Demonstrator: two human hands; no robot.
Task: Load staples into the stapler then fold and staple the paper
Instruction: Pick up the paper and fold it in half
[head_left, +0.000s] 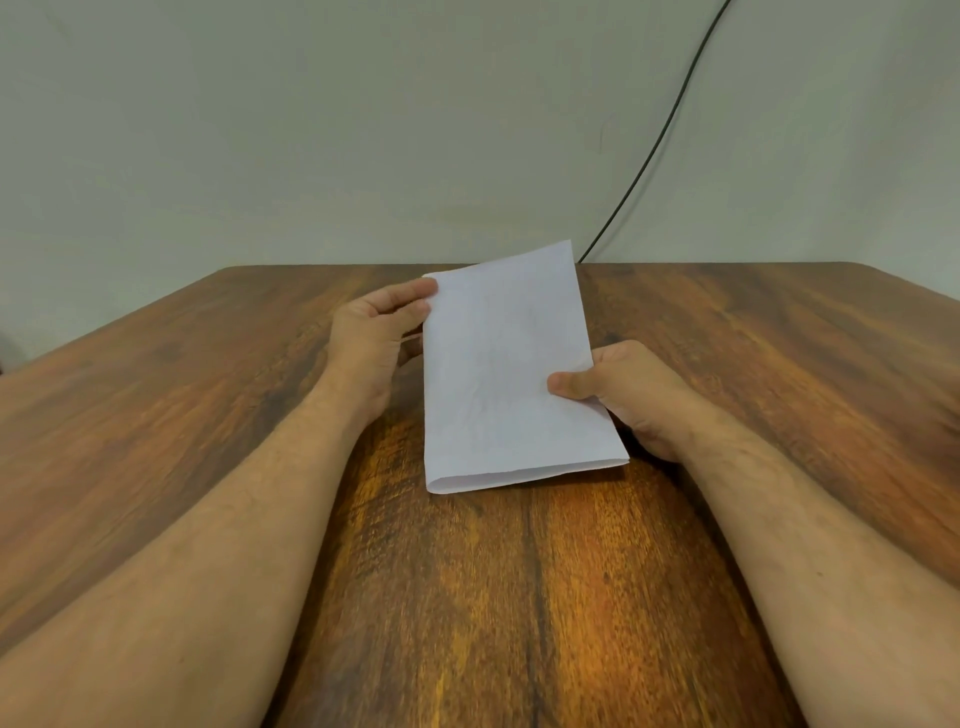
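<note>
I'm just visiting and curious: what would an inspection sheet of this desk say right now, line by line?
Surface: wooden table, dark grain, glare near the middle.
Job's things: folded white paper, fold at the near edge, far end lifted off the table; stapler and staples: nothing seen.
Clutter: nothing seen.
Hands: left hand pinches the paper's far left corner; right hand pinches its right edge, thumb on top.
Cables: one thin dark cable runs down the wall and drops behind the table's far edge.
Surroundings: plain pale wall; a dark shape at the far left edge, too little shown to name.
</note>
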